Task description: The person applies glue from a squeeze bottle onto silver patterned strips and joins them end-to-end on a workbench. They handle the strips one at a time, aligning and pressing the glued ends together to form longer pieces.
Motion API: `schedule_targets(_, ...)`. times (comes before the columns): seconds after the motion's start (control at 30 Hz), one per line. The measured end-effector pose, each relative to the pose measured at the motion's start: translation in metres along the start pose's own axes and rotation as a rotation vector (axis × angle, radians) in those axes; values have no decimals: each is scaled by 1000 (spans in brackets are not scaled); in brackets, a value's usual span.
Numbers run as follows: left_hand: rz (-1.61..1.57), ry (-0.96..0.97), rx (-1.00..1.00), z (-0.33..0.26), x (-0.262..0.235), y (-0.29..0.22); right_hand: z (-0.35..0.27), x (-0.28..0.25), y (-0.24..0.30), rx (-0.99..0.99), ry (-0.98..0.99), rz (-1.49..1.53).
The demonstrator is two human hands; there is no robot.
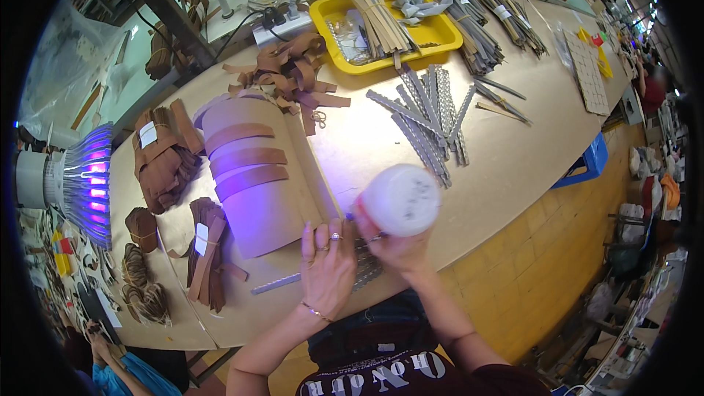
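My right hand [402, 251] grips a white round plastic container [403, 198] with dark marks on its top, held above the front part of the table. Beside it my left hand [328, 268] lies flat, its fingers stretched out over thin grey strips [282, 282] by the table's near edge. Those fingertips touch or nearly touch the corner of a curved tan board [275, 224]. Three brown strips [251, 157] lie across that board. Some of the grey strips are hidden under both hands.
Brown strip bundles [167, 158] lie left, near a lamp with purple light [89, 185]. Loose brown strips [290, 66] are heaped behind the board. Grey patterned strips [433, 114] lie centre right, before a yellow tray [345, 64]. A blue crate [587, 161] stands beyond the right edge.
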State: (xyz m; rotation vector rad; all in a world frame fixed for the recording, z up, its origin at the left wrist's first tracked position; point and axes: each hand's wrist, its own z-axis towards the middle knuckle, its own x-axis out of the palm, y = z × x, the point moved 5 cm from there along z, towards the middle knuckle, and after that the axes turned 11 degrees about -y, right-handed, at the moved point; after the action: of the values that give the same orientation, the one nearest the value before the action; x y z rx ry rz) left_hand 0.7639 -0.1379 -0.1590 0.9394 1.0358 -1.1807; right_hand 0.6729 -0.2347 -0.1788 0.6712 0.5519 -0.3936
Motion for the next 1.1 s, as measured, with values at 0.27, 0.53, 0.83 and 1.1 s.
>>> schedule_targets(0.27, 4, 1, -16, 4, -3, -1, 29, -52, -67, 507, -284, 162)
schedule_targets(0.53, -246, -175, -87, 26, -19, -5, 16, -77, -134, 1053, -736, 1048)
schedule_targets(0.83, -428, -81, 30, 62, 15, -10, -13, -87, -159, 1117, -631, 1585)
schedule_targets(1.1, -496, 97, 125, 52, -11, -13, -14, -84, -161, 1117, -589, 1619)
